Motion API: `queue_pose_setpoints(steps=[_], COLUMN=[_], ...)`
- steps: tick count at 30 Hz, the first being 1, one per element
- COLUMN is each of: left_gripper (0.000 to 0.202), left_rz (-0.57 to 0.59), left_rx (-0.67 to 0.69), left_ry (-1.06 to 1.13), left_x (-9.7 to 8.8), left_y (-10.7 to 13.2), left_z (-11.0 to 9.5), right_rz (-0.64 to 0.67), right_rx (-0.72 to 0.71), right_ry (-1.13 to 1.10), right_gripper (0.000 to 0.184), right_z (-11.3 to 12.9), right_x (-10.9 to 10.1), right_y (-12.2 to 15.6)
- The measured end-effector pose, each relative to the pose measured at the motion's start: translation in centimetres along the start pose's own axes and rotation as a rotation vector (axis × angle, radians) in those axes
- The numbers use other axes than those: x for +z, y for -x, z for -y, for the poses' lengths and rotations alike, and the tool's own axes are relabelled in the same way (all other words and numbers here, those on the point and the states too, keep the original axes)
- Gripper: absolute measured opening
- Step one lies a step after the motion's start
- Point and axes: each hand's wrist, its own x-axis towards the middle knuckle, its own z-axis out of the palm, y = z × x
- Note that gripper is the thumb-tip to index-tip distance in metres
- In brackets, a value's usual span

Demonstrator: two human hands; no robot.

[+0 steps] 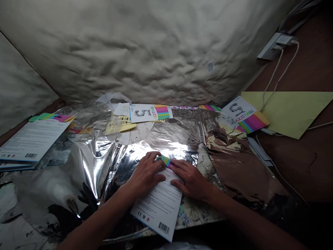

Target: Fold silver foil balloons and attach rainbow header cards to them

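Observation:
A white printed balloon card lies at a slant in front of me, text side up, with a barcode near its lower end. Its striped top flap is folded over toward me. My left hand grips the card's upper left, fingers curled at the flap and thumb on the text. From the other side my right hand presses its fingers on the flap's right end, thumb resting on the card. Beneath lies shiny silver foil sheeting. Whatever is inside the card is hidden.
More cards are stacked at the left. Two cards showing a 5, one at the back and one at the right, lie beside yellow sheets. A power strip with white cables hangs at the upper right.

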Motion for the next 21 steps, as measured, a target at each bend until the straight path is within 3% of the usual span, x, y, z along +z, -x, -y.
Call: queue_pose_setpoints(steps=[4,8,12,17,21], left_gripper=[0.026,0.022,0.037,0.033,0.052], left_rz=[0.017,0.112,0.138,0.14,0.085], left_rx=[-0.022,0.025,0.0,0.013,-0.054], left_ry=[-0.049,-0.053,-0.088,-0.157,-0.119], left_x=[-0.1,-0.6,-1.0,-0.7,-0.2], left_y=[-0.1,-0.4,-0.5,-0.2,-0.1], left_z=[-0.1,-0.3,-0.6,-0.4,0.0], right_rz=[-0.015,-0.057,-0.08,0.097,0.225], right_rx=[-0.006,-0.03,0.047,0.048,0.071], right_ry=[0.013,-0.003,-0.032,0.015,0.043], right_gripper=[0.047,0.045,0.061,0.066,0.076], right_z=[0.0,-0.1,0.0,0.6,1.4], right_x=[0.2,0.8,1.2,0.1,-0.6], right_y=[-0.1,0.1,0.7,1.7,2.3])
